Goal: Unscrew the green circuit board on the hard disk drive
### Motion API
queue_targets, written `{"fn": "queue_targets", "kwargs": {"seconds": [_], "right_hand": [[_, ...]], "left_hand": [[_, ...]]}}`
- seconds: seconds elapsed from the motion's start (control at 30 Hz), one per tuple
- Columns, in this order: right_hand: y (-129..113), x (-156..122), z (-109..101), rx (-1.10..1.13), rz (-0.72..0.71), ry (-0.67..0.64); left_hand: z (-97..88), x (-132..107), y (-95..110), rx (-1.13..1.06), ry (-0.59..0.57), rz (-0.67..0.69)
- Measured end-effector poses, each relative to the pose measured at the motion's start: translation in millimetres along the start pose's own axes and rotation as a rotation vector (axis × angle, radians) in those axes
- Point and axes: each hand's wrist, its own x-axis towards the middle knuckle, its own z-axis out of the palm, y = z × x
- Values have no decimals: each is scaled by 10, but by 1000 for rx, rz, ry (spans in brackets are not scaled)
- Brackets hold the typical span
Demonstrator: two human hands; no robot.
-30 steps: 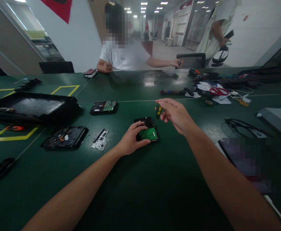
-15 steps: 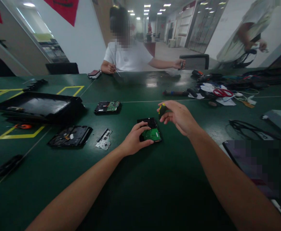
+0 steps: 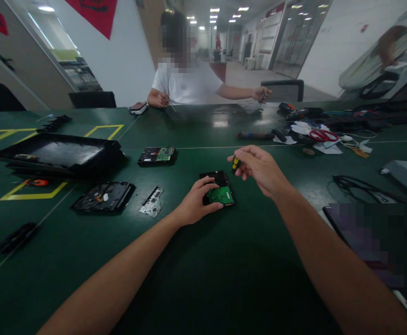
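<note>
A hard drive lies on the green table with its green circuit board facing up. My left hand grips it from the left, thumb along the near edge and fingers over the far side. Above its right edge, my right hand is closed round the black and yellow handle of a screwdriver. The handle stands nearly upright; the thin shaft points down toward the drive, and its tip is too small to make out. A loose circuit board lies left of my left hand.
Further left are a second hard drive, an opened black drive unit and a black plastic tray. Cables and tools are heaped at the back right. A dark-screened device lies near my right forearm. A person sits opposite.
My right fingers have closed more tightly round the screwdriver, and its handle has tilted. My left hand stays on the hard drive. The standing person at the right has moved further right.
</note>
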Motion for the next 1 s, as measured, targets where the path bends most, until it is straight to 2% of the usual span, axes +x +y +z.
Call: {"fn": "queue_targets", "kwargs": {"seconds": [0.23, 0.5, 0.63, 1.0], "right_hand": [[14, 10, -5, 51, -4, -54], [23, 17, -10, -37, -40, 11], [0, -1, 4, -42, -14, 21], [-12, -2, 1, 70, 17, -34]], "left_hand": [[12, 2, -8, 2, 12, 13], [6, 4, -3, 1, 3, 7], [3, 1, -24, 0, 1, 3], [5, 4, -20, -4, 1, 1]]}}
